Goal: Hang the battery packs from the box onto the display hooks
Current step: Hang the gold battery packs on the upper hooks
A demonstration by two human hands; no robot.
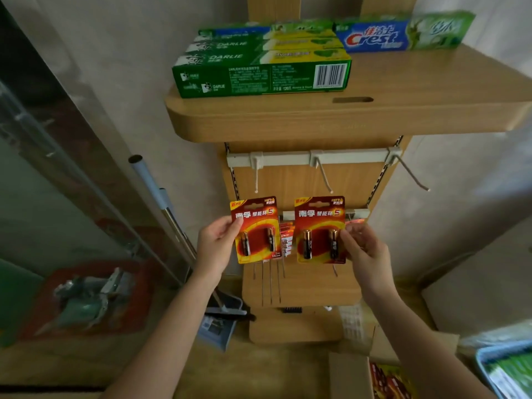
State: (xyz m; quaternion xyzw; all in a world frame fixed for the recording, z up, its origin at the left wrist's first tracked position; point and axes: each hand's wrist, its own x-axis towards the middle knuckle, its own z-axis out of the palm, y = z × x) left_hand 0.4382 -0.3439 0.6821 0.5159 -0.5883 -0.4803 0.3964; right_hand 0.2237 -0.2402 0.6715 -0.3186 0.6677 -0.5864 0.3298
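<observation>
left hand (216, 243) pinches left battery pack (256, 230), right hand (363, 251) the right battery pack (320, 230), by side edges, tops clear, probably for display hooks (324, 175).

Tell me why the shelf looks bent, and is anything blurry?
Head view: the wide-angle lens bows the light wooden shelf. The left red cardboard battery pack and right battery pack look sharp; the red container at lower left is smeared.

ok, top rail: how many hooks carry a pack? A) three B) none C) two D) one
B: the hooks on the top rail are bare; the left hand holds the left pack and the right hand the right pack, below it.
</observation>
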